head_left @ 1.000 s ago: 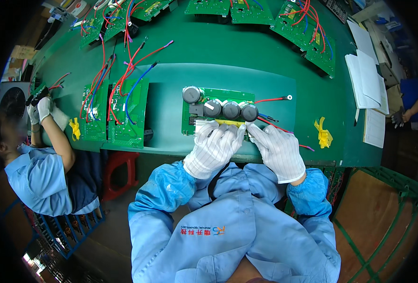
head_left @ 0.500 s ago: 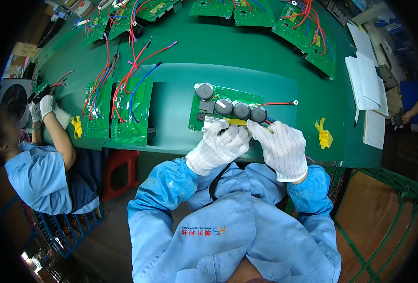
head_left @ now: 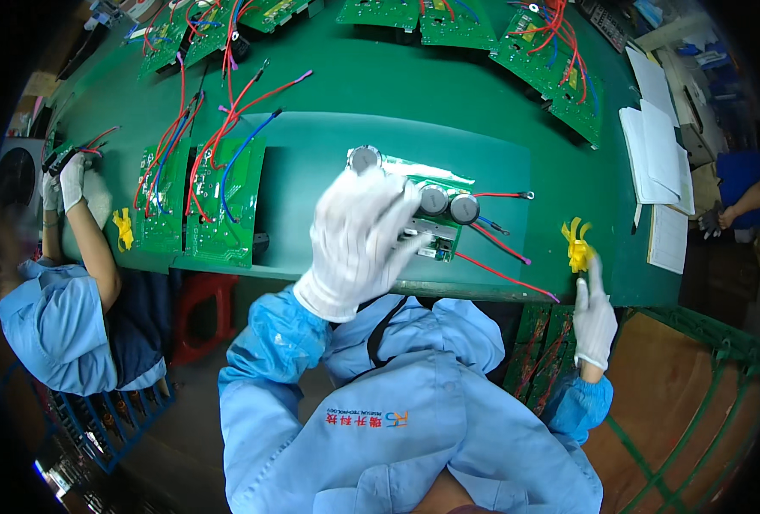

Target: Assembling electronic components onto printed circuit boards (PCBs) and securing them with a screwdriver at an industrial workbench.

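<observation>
A green circuit board (head_left: 461, 183) with round grey capacitors (head_left: 464, 209) lies on the table in front of me. My left hand (head_left: 350, 236), in a white striped glove, is closed over the board's left part. It hides the middle of the board, and its fingers are partly blurred. To the right, the gloved right hand (head_left: 595, 321) has its index finger stretched out and its thumb apart. That fingertip is at the lower end of a bunch of yellow strips (head_left: 578, 247) on the table. Red and blue wires (head_left: 504, 247) run out from the board's right side.
Two wired boards (head_left: 224, 206) stand at the left, near another yellow bunch (head_left: 123, 230). More boards (head_left: 551, 81) line the far edge. Papers (head_left: 654, 154) lie at the right. A co-worker's gloved hand (head_left: 72, 182) handles a part at the far left.
My right hand has left the board and moved right to the yellow strips. My left hand has shifted up over the board. The yellow piece between my hands no longer shows.
</observation>
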The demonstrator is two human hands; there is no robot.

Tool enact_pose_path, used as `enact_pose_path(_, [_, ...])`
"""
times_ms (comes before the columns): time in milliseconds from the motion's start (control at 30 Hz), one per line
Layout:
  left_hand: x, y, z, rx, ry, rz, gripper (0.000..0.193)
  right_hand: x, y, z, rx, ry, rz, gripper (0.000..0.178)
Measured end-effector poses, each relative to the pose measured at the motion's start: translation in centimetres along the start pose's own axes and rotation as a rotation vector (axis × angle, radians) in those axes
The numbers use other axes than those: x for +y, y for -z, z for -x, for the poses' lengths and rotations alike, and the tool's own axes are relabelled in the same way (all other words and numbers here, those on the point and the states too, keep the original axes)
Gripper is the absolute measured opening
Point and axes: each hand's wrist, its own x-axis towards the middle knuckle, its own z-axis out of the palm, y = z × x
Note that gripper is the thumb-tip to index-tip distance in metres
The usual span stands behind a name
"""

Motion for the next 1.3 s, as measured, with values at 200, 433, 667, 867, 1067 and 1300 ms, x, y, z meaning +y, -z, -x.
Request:
enact_pose_path(200, [-2.9, -0.7, -2.9, -0.297, -0.060, -0.043, 0.039, -7.5, 3.5, -0.4, 0.020, 0.208, -0.737, 0.032])
enact_pose_path(433, [-2.1, -1.9, -1.7, -0.154, -0.005, -0.115, 0.031, -14.2, 0.7, -2.6, 0.074, 0.767, -0.535, 0.028])
enact_pose_path(667, [-1.5, -1.9, -1.4, -0.125, 0.056, -0.123, 0.030, -16.3, 0.8, -3.1, 0.331, 0.872, -0.160, 0.028])
enact_pose_path(867, [-1.5, -2.5, -1.1, -0.073, 0.048, -0.117, 0.031, -15.9, 1.3, -3.0, 0.234, 0.841, -0.216, 0.023])
enact_pose_path(1067, [-1.4, -2.4, -1.2, -0.105, 0.083, -0.111, 0.032, -15.9, 1.5, -3.1, 0.298, 0.842, -0.295, 0.020])
enact_pose_path(1300, [-1.6, -1.9, -0.8, -0.116, 0.131, -0.073, 0.033, -12.3, 2.7, -2.7, 0.279, 0.616, -0.309, 0.025])
